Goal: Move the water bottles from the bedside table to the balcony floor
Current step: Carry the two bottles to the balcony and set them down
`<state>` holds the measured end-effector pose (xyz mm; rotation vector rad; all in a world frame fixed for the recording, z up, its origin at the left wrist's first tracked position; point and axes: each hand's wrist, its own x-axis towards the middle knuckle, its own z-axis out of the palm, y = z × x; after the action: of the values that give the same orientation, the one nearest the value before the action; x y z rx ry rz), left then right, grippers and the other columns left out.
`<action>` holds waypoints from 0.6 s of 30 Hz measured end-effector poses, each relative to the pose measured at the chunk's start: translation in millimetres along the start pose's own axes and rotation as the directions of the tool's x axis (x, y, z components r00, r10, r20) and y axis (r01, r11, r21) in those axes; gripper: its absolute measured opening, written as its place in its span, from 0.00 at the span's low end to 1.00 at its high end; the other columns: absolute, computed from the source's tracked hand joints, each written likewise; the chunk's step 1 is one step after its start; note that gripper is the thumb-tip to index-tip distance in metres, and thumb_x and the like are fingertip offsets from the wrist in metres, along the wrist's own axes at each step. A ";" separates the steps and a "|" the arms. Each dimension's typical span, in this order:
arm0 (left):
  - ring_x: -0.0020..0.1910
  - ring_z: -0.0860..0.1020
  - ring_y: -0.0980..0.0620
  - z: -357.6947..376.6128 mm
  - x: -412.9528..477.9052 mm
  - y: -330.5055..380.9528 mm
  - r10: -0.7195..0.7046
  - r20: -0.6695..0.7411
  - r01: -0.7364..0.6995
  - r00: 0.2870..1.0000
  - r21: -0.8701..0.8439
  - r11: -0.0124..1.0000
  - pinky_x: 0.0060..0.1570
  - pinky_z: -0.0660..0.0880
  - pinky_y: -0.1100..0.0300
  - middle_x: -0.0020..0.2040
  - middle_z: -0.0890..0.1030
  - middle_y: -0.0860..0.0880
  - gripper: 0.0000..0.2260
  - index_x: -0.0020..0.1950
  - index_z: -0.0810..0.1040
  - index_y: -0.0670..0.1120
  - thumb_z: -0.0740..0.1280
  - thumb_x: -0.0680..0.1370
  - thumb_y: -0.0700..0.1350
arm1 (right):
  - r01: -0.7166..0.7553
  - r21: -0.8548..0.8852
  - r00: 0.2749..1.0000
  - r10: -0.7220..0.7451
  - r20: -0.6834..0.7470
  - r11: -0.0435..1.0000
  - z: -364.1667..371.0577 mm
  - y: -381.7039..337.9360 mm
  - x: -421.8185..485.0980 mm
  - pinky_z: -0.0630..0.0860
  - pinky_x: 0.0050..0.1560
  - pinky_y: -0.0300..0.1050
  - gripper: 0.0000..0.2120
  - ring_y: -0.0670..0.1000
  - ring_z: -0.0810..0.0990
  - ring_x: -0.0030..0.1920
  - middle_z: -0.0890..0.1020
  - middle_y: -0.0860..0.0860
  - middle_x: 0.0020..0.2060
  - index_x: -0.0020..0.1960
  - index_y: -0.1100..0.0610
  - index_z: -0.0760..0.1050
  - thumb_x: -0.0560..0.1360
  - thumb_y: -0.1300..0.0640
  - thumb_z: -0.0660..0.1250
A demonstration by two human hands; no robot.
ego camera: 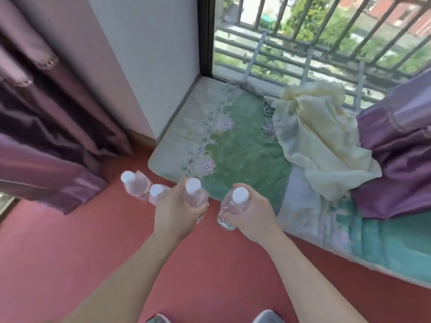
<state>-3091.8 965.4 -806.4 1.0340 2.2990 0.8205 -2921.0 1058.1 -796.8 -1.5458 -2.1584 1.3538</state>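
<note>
Now the left hand (178,212) curls its fingers round one bottle (194,191), the right hand (253,216) round a second bottle (233,205), both clear and white-capped.

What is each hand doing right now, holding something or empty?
Left hand: closed round a white-capped water bottle.
Right hand: closed round a second water bottle.

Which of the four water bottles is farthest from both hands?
The leftmost water bottle, free on the red floor by the purple curtain. The second bottle stands beside the left hand; that hand and the right hand each grip another.
</note>
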 end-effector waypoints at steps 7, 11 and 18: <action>0.46 0.77 0.56 25.1 3.7 -44.4 -0.004 0.055 0.008 0.998 -0.059 0.998 0.44 0.73 0.59 0.45 0.78 0.61 0.23 0.60 0.74 0.57 0.77 0.68 0.49 | -0.033 0.041 0.997 0.030 0.077 0.999 44.3 27.6 18.0 0.69 0.41 0.22 0.28 0.32 0.77 0.43 0.80 0.41 0.49 0.63 0.47 0.74 0.66 0.55 0.78; 0.48 0.77 0.59 40.0 -2.8 -67.8 -0.003 0.090 0.014 0.996 -0.122 0.992 0.47 0.75 0.59 0.48 0.79 0.63 0.22 0.56 0.72 0.62 0.77 0.68 0.46 | -0.040 0.032 0.994 0.037 0.101 0.999 57.8 38.5 28.7 0.70 0.49 0.25 0.29 0.38 0.78 0.48 0.79 0.41 0.55 0.67 0.47 0.73 0.68 0.55 0.77; 0.48 0.77 0.58 49.8 1.5 -72.7 0.056 0.112 -0.035 0.992 -0.175 0.984 0.46 0.73 0.62 0.46 0.80 0.60 0.15 0.48 0.76 0.58 0.75 0.69 0.41 | -0.066 0.070 0.993 0.059 0.100 0.995 79.0 49.8 40.4 0.69 0.57 0.32 0.31 0.40 0.76 0.57 0.78 0.43 0.61 0.69 0.49 0.72 0.68 0.58 0.77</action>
<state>-3096.7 943.9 -891.7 1.0317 2.0735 0.9344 -2951.9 1049.0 -893.3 -1.5630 -2.1060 1.5409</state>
